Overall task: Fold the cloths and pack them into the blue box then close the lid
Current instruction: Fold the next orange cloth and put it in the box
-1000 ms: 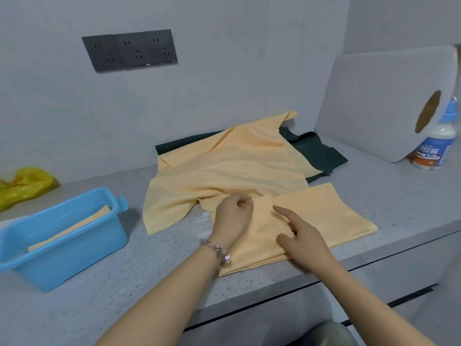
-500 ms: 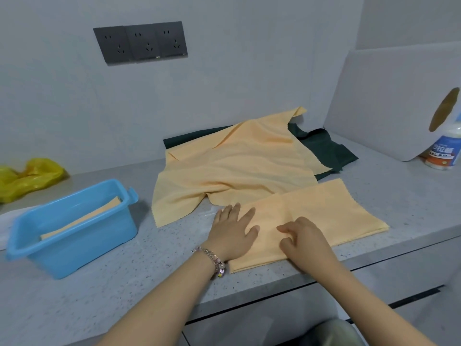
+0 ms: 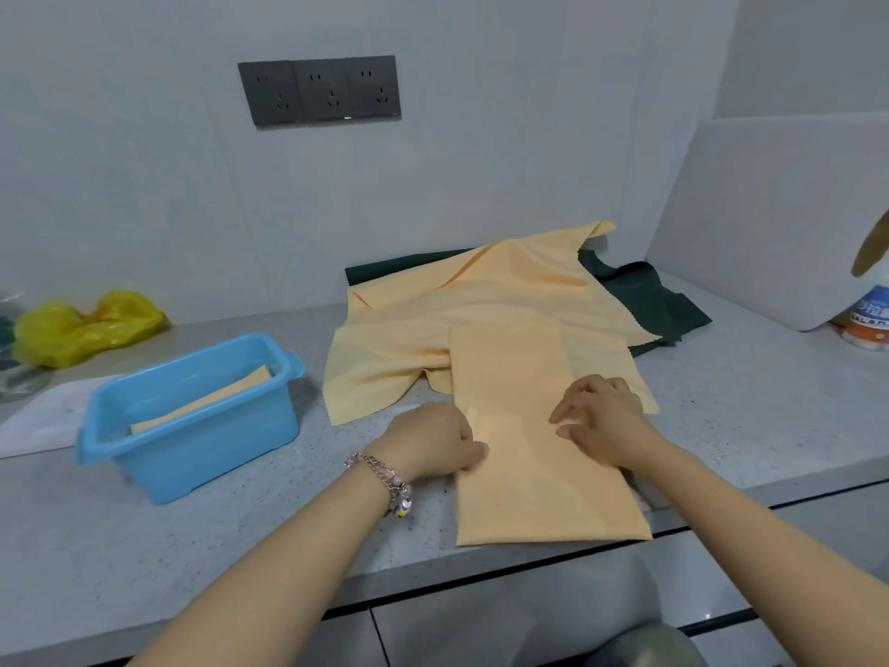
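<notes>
1. On a grey speckled worktop (image 3: 240, 536) set against a pale grey wall, a crumpled yellow plastic bag (image 3: 82, 324) lies at the far left, near the wall.
2. The blue box (image 3: 192, 421) stands open beside it, one folded yellow cloth leaning inside; a white sheet (image 3: 43, 416) lies just left of the box.
3. A dark triple socket panel (image 3: 320, 91) is mounted on the wall above.
4. The left hand (image 3: 433, 442), a beaded bracelet (image 3: 385, 479) at the wrist, has its fingers curled at the left edge of the folded yellow cloth (image 3: 539, 474); whether it grips the cloth cannot be told.
5. The right hand (image 3: 601, 418) rests on that cloth with fingers bent, pressing down.
6. Behind, a loose yellow cloth (image 3: 481, 305) overlaps a dark green cloth (image 3: 654, 300).
7. At the far right, a white board (image 3: 769, 209) leans by a bottle (image 3: 870, 320).
</notes>
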A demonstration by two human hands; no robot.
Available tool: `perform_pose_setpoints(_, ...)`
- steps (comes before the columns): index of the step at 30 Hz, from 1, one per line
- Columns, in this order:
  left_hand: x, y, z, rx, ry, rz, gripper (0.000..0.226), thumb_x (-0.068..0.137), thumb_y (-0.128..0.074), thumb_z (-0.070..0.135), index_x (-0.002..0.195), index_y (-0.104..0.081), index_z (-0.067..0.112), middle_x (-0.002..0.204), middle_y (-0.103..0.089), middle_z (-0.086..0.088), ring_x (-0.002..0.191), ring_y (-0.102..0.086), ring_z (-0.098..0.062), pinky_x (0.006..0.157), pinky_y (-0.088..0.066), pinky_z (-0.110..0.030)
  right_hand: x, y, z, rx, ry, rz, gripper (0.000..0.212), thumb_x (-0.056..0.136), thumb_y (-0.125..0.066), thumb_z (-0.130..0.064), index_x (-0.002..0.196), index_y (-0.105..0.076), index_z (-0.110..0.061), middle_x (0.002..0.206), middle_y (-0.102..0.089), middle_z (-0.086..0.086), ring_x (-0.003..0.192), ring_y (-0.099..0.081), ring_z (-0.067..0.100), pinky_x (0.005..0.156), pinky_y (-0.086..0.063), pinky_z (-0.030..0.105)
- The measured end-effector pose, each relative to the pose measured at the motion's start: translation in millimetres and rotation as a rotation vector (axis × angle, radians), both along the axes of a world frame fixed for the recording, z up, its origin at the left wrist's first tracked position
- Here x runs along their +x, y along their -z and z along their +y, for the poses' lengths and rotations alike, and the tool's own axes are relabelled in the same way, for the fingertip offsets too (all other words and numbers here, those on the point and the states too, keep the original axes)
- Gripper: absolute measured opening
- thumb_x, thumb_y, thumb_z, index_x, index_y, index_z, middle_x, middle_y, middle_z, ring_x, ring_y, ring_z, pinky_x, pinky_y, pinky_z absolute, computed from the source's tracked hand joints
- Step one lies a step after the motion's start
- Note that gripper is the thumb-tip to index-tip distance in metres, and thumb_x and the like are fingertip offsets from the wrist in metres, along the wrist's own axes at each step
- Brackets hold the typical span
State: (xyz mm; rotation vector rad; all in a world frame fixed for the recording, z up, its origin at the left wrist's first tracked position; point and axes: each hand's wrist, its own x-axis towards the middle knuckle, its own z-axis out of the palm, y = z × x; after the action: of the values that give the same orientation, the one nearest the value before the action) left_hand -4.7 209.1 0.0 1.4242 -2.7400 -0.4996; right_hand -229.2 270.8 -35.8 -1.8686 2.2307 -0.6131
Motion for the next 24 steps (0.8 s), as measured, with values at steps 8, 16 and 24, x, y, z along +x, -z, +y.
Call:
perform_pose_setpoints(8, -31.5, 0.4, -1.4, -0.131, -0.180, 0.484, 0.016, 0.086, -0.050, 0.012, 0.087, -0.066, 0.011, 0.091, -0.064, -0.007, 0.089, -0.059, -0.024, 0.075, -0.047, -0.030, -0.2, -19.5, 1.1, -0.194, 0.232, -0.419, 0.014, 0.086, -0.058, -0.009, 0.087, -0.068, -0.019, 0.085, -0.062, -0.006, 0.069, -0.050, 0.002, 0.055, -0.033, 0.012)
perform_pose_setpoints(16, -56.8, 21.0, -5.1, -0.111, -0.205, 0.597, 0.031, 0.089, -0.041, 0.004, 0.114, -0.059, 0.009, 0.116, -0.051, -0.009, 0.093, -0.054, -0.020, 0.074, -0.036, -0.019, 10.9, -24.0, -10.3, -0.164, 0.255, -0.547, 0.020, 0.086, -0.050, -0.004, 0.084, -0.065, -0.017, 0.067, -0.061, -0.001, 0.058, -0.055, 0.015, 0.050, -0.041, 0.016)
perform_pose_setpoints(24, -47.8, 44.3, -23.8, -0.037, -0.512, 0.753, 0.021, 0.088, -0.045, 0.005, 0.108, -0.045, 0.006, 0.113, -0.032, -0.006, 0.059, -0.045, -0.014, 0.056, -0.029, -0.022, 2.6, 3.0, -27.2, -0.084, 0.430, -0.707, 0.014, 0.089, -0.046, -0.005, 0.102, -0.045, -0.012, 0.075, -0.068, 0.013, 0.057, -0.063, 0.021, 0.077, -0.055, 0.038)
